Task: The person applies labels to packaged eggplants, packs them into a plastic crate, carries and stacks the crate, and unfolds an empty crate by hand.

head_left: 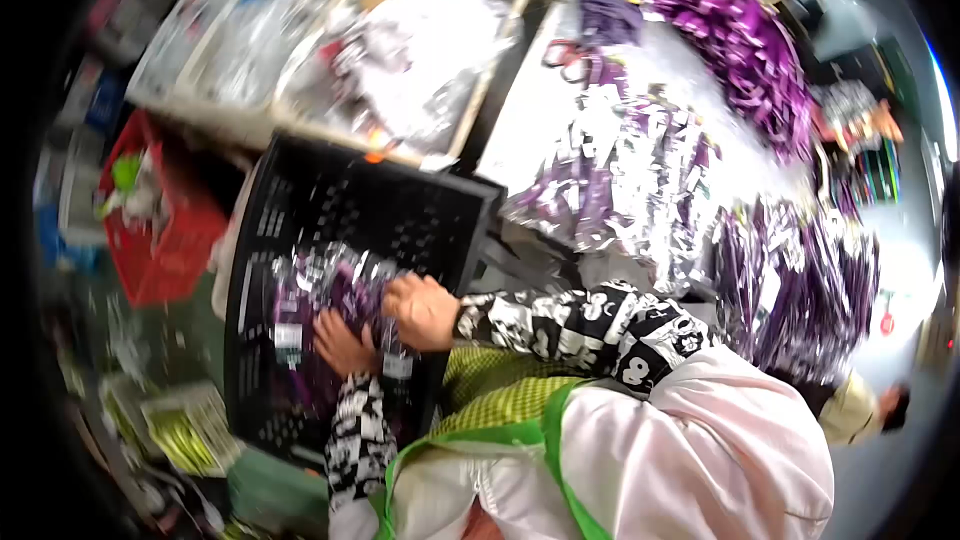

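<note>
My left hand (343, 344) lies with fingers apart on clear plastic packets with purple contents (305, 335) inside a black crate (350, 185). White labels show on some packets. Close beside it, my right hand (422, 312) is over the crate's near side, its fingers curled down at the packets. What those fingers hold, if anything, is hidden. The packets lie in the lower part of the crate, whose far part shows its bare perforated bottom.
A white table (520, 130) bears rows of purple packets (620, 165), scissors (568, 58) and a heap of purple strips (740, 50). More packets (790, 290) bunch at its near right. White bins (280, 105) hold plastic bags; a red basket (165, 230) stands left. Other people are at right.
</note>
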The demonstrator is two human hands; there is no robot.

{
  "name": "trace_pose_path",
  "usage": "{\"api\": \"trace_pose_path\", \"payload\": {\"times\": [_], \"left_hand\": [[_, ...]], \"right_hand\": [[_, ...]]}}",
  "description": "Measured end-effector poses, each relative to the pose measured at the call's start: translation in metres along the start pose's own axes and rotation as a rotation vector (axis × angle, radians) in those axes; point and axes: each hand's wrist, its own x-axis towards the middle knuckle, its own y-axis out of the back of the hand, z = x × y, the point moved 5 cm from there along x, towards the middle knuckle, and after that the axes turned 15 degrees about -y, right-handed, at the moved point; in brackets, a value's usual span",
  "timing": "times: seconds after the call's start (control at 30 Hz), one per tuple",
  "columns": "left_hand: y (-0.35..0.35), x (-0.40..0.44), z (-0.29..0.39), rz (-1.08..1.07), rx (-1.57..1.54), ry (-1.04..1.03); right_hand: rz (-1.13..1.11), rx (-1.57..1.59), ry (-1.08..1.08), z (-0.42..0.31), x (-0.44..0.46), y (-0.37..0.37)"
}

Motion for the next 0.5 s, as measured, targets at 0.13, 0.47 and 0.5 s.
{"api": "trace_pose_path", "payload": {"times": [0.13, 0.47, 0.5], "left_hand": [[0.02, -0.009, 0.0, 0.063, -0.203, 0.005], [0.151, 0.062, 0.155, 0.493, -0.645, -0.324], [0.165, 0.073, 0.181, 0.501, -0.717, -0.359]], "right_hand": [[0.268, 0.16, 0.065, 0.044, -0.034, 0.118], [1.131, 0.575, -1.133, 0.421, -0.25, 0.278], [0.969, 0.968, -1.075, 0.411, -0.251, 0.277]]}}
